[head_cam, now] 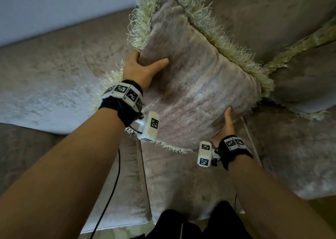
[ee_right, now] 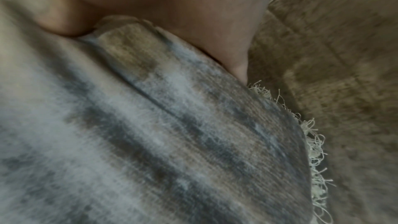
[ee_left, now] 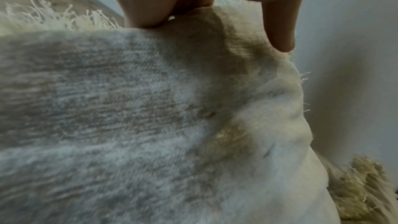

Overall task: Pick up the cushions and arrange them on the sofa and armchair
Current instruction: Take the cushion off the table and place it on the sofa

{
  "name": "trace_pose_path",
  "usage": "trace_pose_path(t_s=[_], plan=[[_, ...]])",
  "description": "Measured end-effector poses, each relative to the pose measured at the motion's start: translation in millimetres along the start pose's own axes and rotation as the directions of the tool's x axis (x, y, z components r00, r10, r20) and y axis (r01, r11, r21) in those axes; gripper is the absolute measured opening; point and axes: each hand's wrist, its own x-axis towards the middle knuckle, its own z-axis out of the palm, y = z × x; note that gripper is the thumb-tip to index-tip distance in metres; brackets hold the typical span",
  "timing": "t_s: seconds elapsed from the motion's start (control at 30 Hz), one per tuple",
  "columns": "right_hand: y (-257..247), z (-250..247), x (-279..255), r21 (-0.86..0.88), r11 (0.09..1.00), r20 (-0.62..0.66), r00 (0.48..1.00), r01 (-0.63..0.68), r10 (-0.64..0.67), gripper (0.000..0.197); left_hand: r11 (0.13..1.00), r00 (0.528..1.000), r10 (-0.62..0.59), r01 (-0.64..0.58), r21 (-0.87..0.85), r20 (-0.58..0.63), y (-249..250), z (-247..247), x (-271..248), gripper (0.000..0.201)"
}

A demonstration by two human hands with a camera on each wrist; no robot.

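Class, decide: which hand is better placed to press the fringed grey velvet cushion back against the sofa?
Probably the left hand: it grips the fringed grey velvet cushion high on its edge, nearer the sofa back. The right hand holds the lower corner.

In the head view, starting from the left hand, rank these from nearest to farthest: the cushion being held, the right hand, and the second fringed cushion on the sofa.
From the left hand:
1. Held cushion, gripped at its left edge.
2. Right hand, at the cushion's lower right corner.
3. Second fringed cushion, far right on the sofa.
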Motion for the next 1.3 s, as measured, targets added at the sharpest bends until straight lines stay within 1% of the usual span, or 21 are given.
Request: trace_pose_path(t_s=[0.13,0.2,0.27,0.33,0.43,0.47,0.53,0.6,0.63,0.7,0.73,0.77,0.83,0.87,0.93,1.03,1.1,1.17,1.2,1.3], plan=[[7.5,-17.2,37.1,-0.083,0.996,-0.053,0.998,-0.044,0.040,0.127,0.999,0.999,-0.027,0.026,0.030,0.037,-24.5,13.2,14.3,0.054],[10.7,-28.1,54.5,-0.127,0.990,-0.089,0.995,-0.064,0.053,0.124,0.997,0.996,-0.051,0.047,0.056,0.067,-34.7,19.5,18.3,0.066],[12.1,-31.3,59.7,-0.176,0.981,-0.115,0.992,-0.078,0.058,0.126,0.993,0.991,-0.081,0.071,0.094,0.102,-45.6,24.6,22.4,0.076],[12.1,-30.8,58.4,-0.222,0.971,-0.156,0.986,-0.087,0.052,0.130,0.991,0.986,-0.084,0.068,0.111,0.145,-55.3,29.1,25.6,0.083],[12.0,-35.2,67.4,-0.309,0.943,-0.232,0.971,-0.126,0.054,0.130,0.984,0.979,-0.084,0.052,0.168,0.188,-62.7,37.0,28.9,0.085],[11.4,-40.8,76.7,-0.347,0.929,-0.263,0.964,-0.132,0.039,0.131,0.980,0.979,-0.077,0.040,0.193,0.190,-63.2,39.5,29.8,0.088],[9.8,-65.1,114.7,-0.394,0.912,-0.306,0.952,-0.111,-0.016,0.137,0.968,0.979,-0.066,0.016,0.252,0.190,-65.9,44.2,32.0,0.102],[5.3,-80.9,144.3,-0.454,0.887,-0.318,0.945,-0.080,-0.078,0.137,0.956,0.979,-0.068,0.009,0.293,0.194,-73.1,48.1,35.0,0.115],[3.3,-79.5,148.2,-0.468,0.882,-0.308,0.947,-0.062,-0.097,0.135,0.954,0.979,-0.073,0.013,0.300,0.190,-74.4,48.6,34.9,0.118],[-8.8,-49.6,112.3,-0.503,0.864,-0.269,0.950,0.003,-0.160,0.127,0.951,0.981,-0.087,0.030,0.309,0.171,-68.5,46.8,29.5,0.116],[-16.9,-31.2,89.9,-0.533,0.845,-0.244,0.947,0.048,-0.208,0.120,0.947,0.983,-0.091,0.036,0.318,0.161,-62.9,44.9,24.0,0.112],[-26.0,-4.4,54.2,-0.575,0.813,-0.205,0.947,0.086,-0.246,0.106,0.947,0.984,-0.089,0.035,0.320,0.156,-54.6,42.1,16.9,0.107],[-40.8,22.5,18.5,-0.669,0.730,-0.135,0.945,0.135,-0.298,0.073,0.956,0.987,-0.064,0.018,0.292,0.150,-39.1,35.8,5.5,0.095],[-48.0,30.9,4.2,-0.721,0.674,-0.100,0.938,0.161,-0.331,0.063,0.962,0.988,-0.051,0.008,0.274,0.149,-33.6,32.4,0.0,0.088],[-62.0,44.5,-23.2,-0.773,0.583,-0.019,0.910,0.249,-0.415,0.053,0.967,0.986,-0.041,-0.002,0.255,0.161,-19.8,25.4,-14.1,0.077],[-73.9,60.8,-69.2,-0.795,0.464,0.106,0.843,0.391,-0.528,0.040,0.977,0.985,-0.052,0.015,0.215,0.165,1.2,10.8,-36.5,0.073],[-79.0,73.5,-102.4,-0.782,0.418,0.168,0.803,0.462,-0.572,0.035,0.983,0.986,-0.045,0.015,0.181,0.162,16.8,-1.9,-51.3,0.066],[-83.5,85.6,-135.5,-0.771,0.359,0.232,0.757,0.526,-0.611,0.027,0.989,0.987,-0.014,-0.010,0.151,0.161,33.7,-15.7,-66.4,0.061],[-85.7,91.5,-151.9,-0.764,0.332,0.262,0.737,0.553,-0.623,0.025,0.990,0.987,0.001,-0.024,0.141,0.158,41.8,-23.1,-73.7,0.059],[-88.0,109.0,-201.2,-0.732,0.272,0.336,0.679,0.624,-0.652,0.029,0.993,0.989,0.061,-0.074,0.096,0.139,67.2,-45.0,-95.1,0.053]])
